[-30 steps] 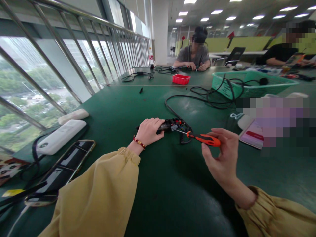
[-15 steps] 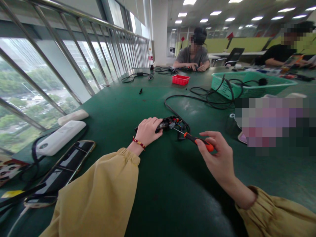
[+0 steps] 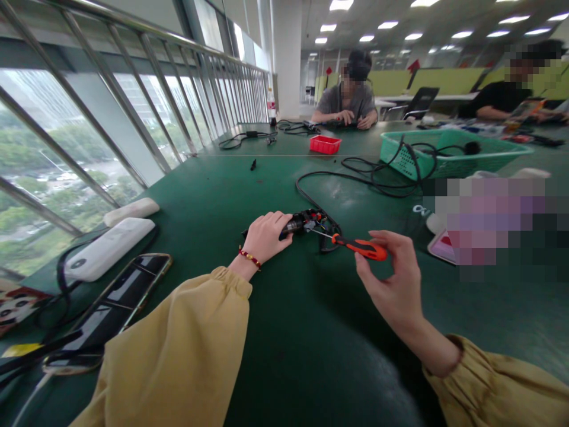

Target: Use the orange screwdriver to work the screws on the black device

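Wrapped over a black cylindrical device [image 3: 293, 224], my left hand [image 3: 268, 233] presses it down on the green table. The device's right end is opened up, with small coloured wires and a red part showing, and a black cable runs from it. My right hand [image 3: 398, 273] is closed lightly around the handle end of an orange and black screwdriver [image 3: 360, 246], between thumb and forefinger. The screwdriver lies nearly level, its thin shaft pointing left into the exposed end of the device. Exactly what its tip touches is too small to make out.
A green basket [image 3: 462, 167] with a black cable stands at the back right, a small red tray [image 3: 325, 145] farther left. On the left lie a phone [image 3: 128, 290] and a white power bank [image 3: 111, 248]. Another person [image 3: 345, 98] works across the table.
The screwdriver handle has rotated, showing more orange, and the right hand's thumb and forefinger have shifted on it. My left hand and the device have stayed in place.
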A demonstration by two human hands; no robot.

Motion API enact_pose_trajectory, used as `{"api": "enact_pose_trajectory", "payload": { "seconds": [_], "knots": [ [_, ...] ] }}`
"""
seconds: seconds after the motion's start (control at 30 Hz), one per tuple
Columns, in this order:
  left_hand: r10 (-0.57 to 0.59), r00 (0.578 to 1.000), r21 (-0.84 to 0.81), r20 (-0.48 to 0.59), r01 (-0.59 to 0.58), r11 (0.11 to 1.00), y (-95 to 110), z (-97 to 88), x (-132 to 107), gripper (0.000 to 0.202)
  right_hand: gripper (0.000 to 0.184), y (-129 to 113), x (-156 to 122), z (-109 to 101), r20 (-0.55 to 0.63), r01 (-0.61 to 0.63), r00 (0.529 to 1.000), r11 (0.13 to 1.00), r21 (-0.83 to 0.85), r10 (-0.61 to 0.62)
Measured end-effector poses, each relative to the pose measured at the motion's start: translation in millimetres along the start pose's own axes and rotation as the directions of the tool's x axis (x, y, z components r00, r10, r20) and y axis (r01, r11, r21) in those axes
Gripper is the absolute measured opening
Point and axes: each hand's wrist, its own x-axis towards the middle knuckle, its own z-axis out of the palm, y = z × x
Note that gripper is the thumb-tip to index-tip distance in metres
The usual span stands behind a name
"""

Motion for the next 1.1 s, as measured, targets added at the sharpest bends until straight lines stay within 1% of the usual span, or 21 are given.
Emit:
{"api": "enact_pose_trajectory", "payload": {
  "seconds": [0.07,0.17,0.2,0.23,0.33,0.37,0.4,0.47,0.53,0.6,0.7,0.73,0.77,0.87,0.93,1.03,1.07,1.1],
  "knots": [
    [0.003,1.000,0.000,0.002,-0.003,1.000,-0.2,0.1,-0.1,0.032,0.032,-0.3,0.1,0.1,-0.003,0.016,1.000,1.000,0.006,-0.016],
    [0.007,1.000,0.003,0.000,-0.007,1.000,-0.4,0.1,-0.2,0.032,0.022,-0.9,-0.3,-0.2,0.091,-0.015,0.996,0.998,-0.056,0.021],
    [0.009,1.000,0.003,-0.002,-0.009,1.000,-0.4,0.0,-0.2,0.032,0.021,-0.9,-0.4,-0.3,0.106,-0.024,0.994,0.997,-0.071,0.031],
    [0.009,1.000,0.003,-0.004,-0.009,1.000,-0.4,-0.1,-0.2,0.032,0.022,-0.7,-0.6,-0.4,0.102,-0.025,0.994,0.997,-0.072,0.032],
    [0.007,1.000,0.004,-0.004,-0.007,1.000,-0.2,-0.7,-0.3,0.032,0.032,0.2,-0.5,-0.4,0.022,-0.003,1.000,1.000,-0.007,0.003],
    [0.006,1.000,0.005,-0.003,-0.006,1.000,-0.2,-0.7,-0.3,0.032,0.034,0.4,-0.3,-0.4,0.013,-0.001,1.000,1.000,0.004,0.001],
    [0.005,1.000,0.006,-0.003,-0.005,1.000,-0.2,-0.7,-0.3,0.032,0.032,0.5,-0.2,-0.4,0.026,-0.005,1.000,1.000,0.000,0.005],
    [0.003,1.000,0.007,-0.003,-0.003,1.000,-0.5,-0.4,-0.4,0.032,0.021,0.7,0.1,-0.3,0.092,-0.028,0.995,0.999,-0.047,0.032],
    [0.001,1.000,0.007,-0.004,-0.001,1.000,-0.7,0.1,-0.4,0.032,0.016,1.1,0.1,0.1,0.144,-0.049,0.988,0.996,-0.075,0.060],
    [-0.002,1.000,0.010,-0.002,0.002,1.000,-0.7,0.5,-0.3,0.032,0.021,2.0,-0.1,0.8,0.122,-0.051,0.991,0.998,-0.035,0.055],
    [-0.005,1.000,0.016,-0.002,0.005,1.000,-0.5,0.6,-0.2,0.033,0.034,3.3,-0.9,1.5,0.027,-0.008,1.000,0.998,0.063,0.007],
    [-0.004,1.000,0.016,-0.002,0.004,1.000,-0.5,0.6,-0.2,0.033,0.034,3.5,-1.3,1.5,0.026,-0.003,1.000,0.997,0.074,0.002],
    [-0.003,1.000,0.016,-0.003,0.003,1.000,-0.5,0.7,-0.2,0.033,0.032,3.5,-1.6,1.4,0.050,-0.010,0.999,0.998,0.068,0.006],
    [0.001,1.000,0.016,-0.001,-0.001,1.000,-0.9,1.1,-0.4,0.033,0.021,3.0,-1.8,0.9,0.147,-0.045,0.988,0.999,-0.006,0.045],
    [0.002,1.000,0.016,0.000,-0.002,1.000,-1.2,1.5,-0.4,0.033,0.023,2.6,-0.9,0.8,0.116,-0.029,0.993,1.000,-0.001,0.029],
    [0.002,1.000,0.017,-0.003,-0.002,1.000,-0.9,1.5,-0.1,0.033,0.032,2.2,0.6,0.6,0.001,0.026,1.000,0.997,0.067,-0.026],
    [0.002,1.000,0.017,-0.004,-0.002,1.000,-0.7,1.3,0.0,0.033,0.031,1.9,0.8,0.4,-0.001,0.026,1.000,0.997,0.073,-0.026],
    [0.002,1.000,0.018,-0.004,-0.002,1.000,-0.4,1.0,0.1,0.033,0.028,1.6,0.8,0.1,0.028,0.009,1.000,0.998,0.066,-0.011]
  ]
}}
